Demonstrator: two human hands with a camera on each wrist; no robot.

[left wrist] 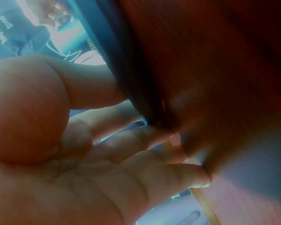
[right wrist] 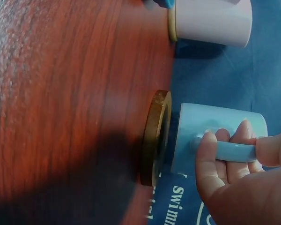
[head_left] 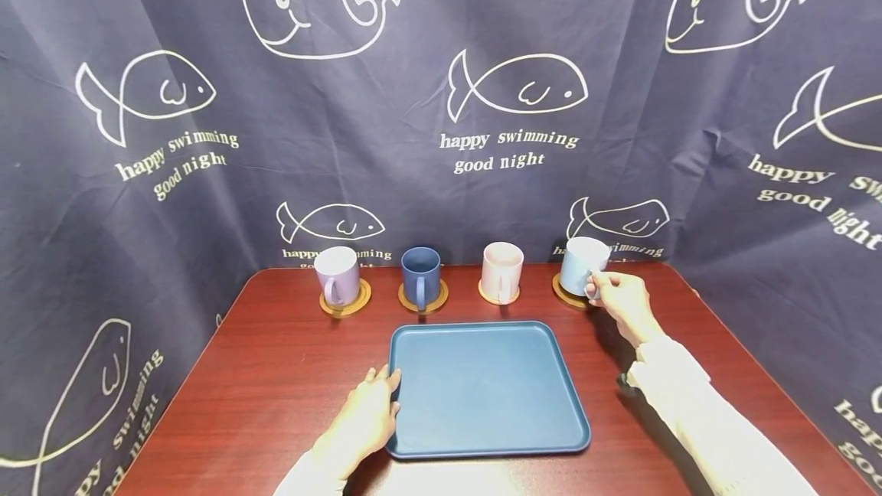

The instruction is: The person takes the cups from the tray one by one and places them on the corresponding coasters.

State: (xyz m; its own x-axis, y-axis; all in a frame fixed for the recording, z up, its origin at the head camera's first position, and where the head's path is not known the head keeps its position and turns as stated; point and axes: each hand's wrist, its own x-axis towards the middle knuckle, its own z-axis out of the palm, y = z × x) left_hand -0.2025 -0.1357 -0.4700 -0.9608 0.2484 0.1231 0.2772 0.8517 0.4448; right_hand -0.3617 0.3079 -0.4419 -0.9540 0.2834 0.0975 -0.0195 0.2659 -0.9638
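Note:
A light blue mug (head_left: 583,265) hangs just above its round wooden coaster (right wrist: 156,138); the right wrist view shows a gap between them. My right hand (head_left: 623,303) grips this mug by its handle (right wrist: 235,151), fingers and thumb curled round it. At the left edge of the blue rectangular tray (head_left: 485,393), my left hand (head_left: 365,412) rests with thumb and index finger touching the rim. Its fingers look nearly straight in the left wrist view, where the tray edge (left wrist: 103,49) hides the thumb tip.
Along the back of the red-brown table (head_left: 276,373) stand a lilac mug (head_left: 339,275), a dark blue mug (head_left: 421,274) and a pink mug (head_left: 501,270), each on a coaster. A dark curtain (head_left: 413,106) with fish drawings hangs behind the table and at its sides.

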